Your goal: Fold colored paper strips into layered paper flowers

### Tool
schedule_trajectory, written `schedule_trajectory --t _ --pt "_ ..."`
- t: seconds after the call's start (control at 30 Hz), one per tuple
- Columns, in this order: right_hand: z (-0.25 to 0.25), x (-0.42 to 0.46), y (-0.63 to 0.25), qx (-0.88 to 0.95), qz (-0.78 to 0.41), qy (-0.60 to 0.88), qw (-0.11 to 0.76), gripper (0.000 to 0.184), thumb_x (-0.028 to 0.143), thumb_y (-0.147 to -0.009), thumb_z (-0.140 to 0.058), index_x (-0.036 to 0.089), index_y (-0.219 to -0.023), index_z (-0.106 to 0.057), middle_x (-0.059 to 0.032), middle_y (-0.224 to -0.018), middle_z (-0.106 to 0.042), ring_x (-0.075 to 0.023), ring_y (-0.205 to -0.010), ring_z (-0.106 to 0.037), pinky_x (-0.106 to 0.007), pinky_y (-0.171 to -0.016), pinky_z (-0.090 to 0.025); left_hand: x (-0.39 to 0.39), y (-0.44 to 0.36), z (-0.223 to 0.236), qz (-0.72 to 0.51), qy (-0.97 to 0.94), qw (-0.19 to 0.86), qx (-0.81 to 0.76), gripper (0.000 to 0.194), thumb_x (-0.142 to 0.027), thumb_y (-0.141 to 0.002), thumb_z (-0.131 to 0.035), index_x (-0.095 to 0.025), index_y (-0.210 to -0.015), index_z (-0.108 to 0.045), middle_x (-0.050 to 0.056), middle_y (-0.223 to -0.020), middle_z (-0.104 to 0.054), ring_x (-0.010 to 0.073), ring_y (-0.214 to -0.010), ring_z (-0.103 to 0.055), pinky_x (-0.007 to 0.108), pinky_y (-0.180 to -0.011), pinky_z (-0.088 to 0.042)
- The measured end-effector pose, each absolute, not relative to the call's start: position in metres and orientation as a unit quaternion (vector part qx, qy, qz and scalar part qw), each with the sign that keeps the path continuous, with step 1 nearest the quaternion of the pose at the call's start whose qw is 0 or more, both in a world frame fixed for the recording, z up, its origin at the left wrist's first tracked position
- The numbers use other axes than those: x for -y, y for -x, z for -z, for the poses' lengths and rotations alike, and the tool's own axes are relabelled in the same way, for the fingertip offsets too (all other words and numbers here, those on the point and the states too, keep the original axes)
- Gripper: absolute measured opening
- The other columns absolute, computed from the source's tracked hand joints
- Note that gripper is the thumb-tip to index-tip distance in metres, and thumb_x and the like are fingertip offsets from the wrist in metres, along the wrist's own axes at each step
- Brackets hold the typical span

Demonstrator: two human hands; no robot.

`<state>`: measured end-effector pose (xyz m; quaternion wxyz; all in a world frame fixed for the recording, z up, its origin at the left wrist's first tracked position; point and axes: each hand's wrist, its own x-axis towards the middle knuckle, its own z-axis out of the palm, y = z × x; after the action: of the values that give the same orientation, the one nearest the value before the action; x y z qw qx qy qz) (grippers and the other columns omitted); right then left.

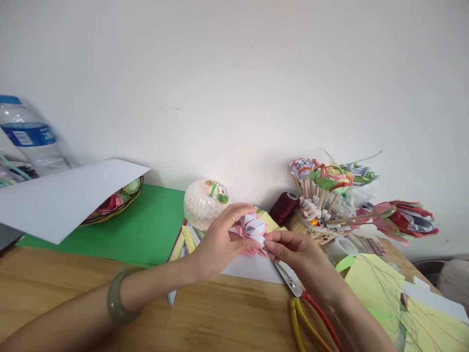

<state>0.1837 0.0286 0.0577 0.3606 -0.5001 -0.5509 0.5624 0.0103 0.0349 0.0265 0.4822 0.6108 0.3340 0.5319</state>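
Paper lotus flower, pink and white, sits pinched between both hands just above the wooden table, in front of the white netted fruit.

Largest near that flower is the table itself, then the green sheet spread to its left, likely a working mat. A white sheet of paper farther left lies over a bowl of finished flowers, seemingly as a cover. Right of the flower, yellow paper lies flat, and a holder of paper flowers on sticks stands behind it, stems upright so the blooms stay uncrushed.

The left hand cups the flower from the left, fingers closed around its base to steady it. The right hand pinches a lower petal with thumb and forefinger, probably to shape it. Scissors lie partly under that wrist, close for reach. A maroon thread spool stands behind the flower.
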Motion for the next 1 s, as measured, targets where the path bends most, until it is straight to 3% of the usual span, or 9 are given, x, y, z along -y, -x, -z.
schedule_trajectory --t 0.27,0.6,0.83,1.0 --pt "-0.059 -0.034 -0.189 0.583 -0.557 0.510 0.300 0.028 0.043 -0.064 -0.072 0.015 -0.072 -0.071 0.0002 -0.063 -0.061 -0.0102 -0.056 -0.048 -0.022 -0.055 -0.039 -0.034 -0.009 -0.030 -0.513 -0.635 0.476 -0.328 0.046 -0.016 -0.069 -0.069 -0.026 -0.112 -0.056 0.008 -0.130 -0.041 0.0243 -0.111 -0.049 0.034 -0.077 -0.056" --pt "-0.061 -0.022 -0.177 0.636 -0.403 0.570 0.328 0.026 0.040 -0.072 -0.059 0.015 -0.071 -0.068 -0.0005 -0.060 -0.059 -0.0139 -0.059 -0.050 -0.023 -0.055 -0.039 -0.036 -0.012 -0.026 -0.508 -0.614 0.473 -0.376 0.046 -0.016 -0.069 -0.068 -0.023 -0.113 -0.056 0.009 -0.128 -0.046 0.0252 -0.112 -0.049 0.036 -0.082 -0.053" --pt "-0.062 -0.028 -0.183 0.630 -0.463 0.520 0.343 0.027 0.041 -0.074 -0.061 0.016 -0.079 -0.071 -0.0016 -0.065 -0.064 -0.0140 -0.063 -0.055 -0.024 -0.062 -0.044 -0.038 -0.013 -0.028 -0.511 -0.560 0.537 -0.371 0.043 -0.019 -0.069 -0.069 -0.021 -0.110 -0.054 0.009 -0.126 -0.049 0.0229 -0.103 -0.056 0.037 -0.081 -0.052" --pt "-0.056 -0.027 -0.183 0.634 -0.461 0.521 0.337 0.024 0.038 -0.072 -0.063 0.016 -0.081 -0.069 -0.0025 -0.072 -0.067 -0.0146 -0.063 -0.057 -0.023 -0.057 -0.043 -0.035 -0.013 -0.031 -0.504 -0.535 0.569 -0.369 0.043 -0.019 -0.068 -0.069 -0.020 -0.108 -0.054 0.009 -0.127 -0.048 0.0228 -0.102 -0.056 0.037 -0.079 -0.053"
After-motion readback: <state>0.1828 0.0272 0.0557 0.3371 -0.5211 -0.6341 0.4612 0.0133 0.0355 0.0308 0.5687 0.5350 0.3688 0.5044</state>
